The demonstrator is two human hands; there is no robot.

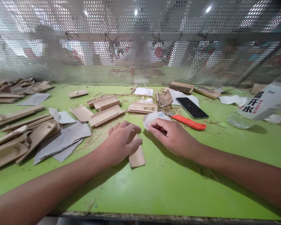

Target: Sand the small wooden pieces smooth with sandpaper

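Near the middle of the table, my left hand (123,142) lies over a short, slightly curved bamboo piece (137,156), its thumb at the right edge and its fingers bent across the far end. That far end is mostly hidden under the hand. Just to the right, my right hand (170,134) pinches a white sheet of paper with blue print and a rounded edge (156,117); its underside does not show. Behind the right hand lies an orange utility knife (188,122), with bamboo shavings by its blade end.
Bamboo pieces (106,115) lie beyond my hands, with more piled at left (9,150). Grey sheets (63,140) rest beside that pile. A phone (192,107) and a tilted plastic bottle (259,100) are at right. A perforated metal screen (140,59) stands along the back.
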